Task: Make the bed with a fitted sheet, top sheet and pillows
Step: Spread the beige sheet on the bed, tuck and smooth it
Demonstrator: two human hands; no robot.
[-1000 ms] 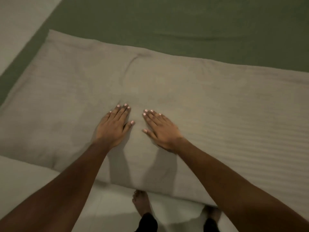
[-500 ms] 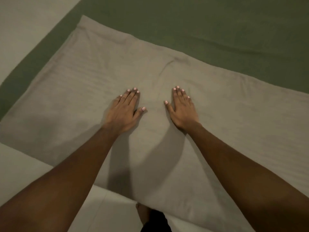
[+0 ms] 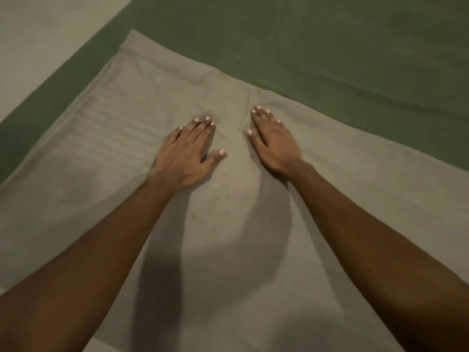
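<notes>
Pressing palm-down, the left grip (image 3: pixel 187 153) lies fully open on the grey-beige, faintly striped rectangular fabric pillow (image 3: pixel 101 153), with straight fingers that hold nothing. The right grip (image 3: pixel 274 141) lies just beside it, equally flat and open, and also holds nothing. Both rest near the middle of the pillow's far long edge with a narrow strip of cloth between them.

A short pinched crease (image 3: pixel 250 102) runs from the far edge to just beside the right grip's fingertips. The pillow lies flat on the smooth olive-green bed sheet (image 3: pixel 317 52). Whether this is the fitted sheet or the top sheet cannot be told. A pale plain surface (image 3: pixel 38 34) borders the bed at upper left.

Assessment: the step in hand appears to be smoothing and settling the pillow.

- The palms should be kept flat and the pressure even.
- The two grips should part outward from the centre, one toward each short end, so that trapped fullness travels off the corners.
- The crease needs a sideways stroke by the right grip, not a downward push, which would probably set the crease.
- Heavy dragging risks rucking the green sheet beneath or skewing the pillow off square with the bed edge.
</notes>
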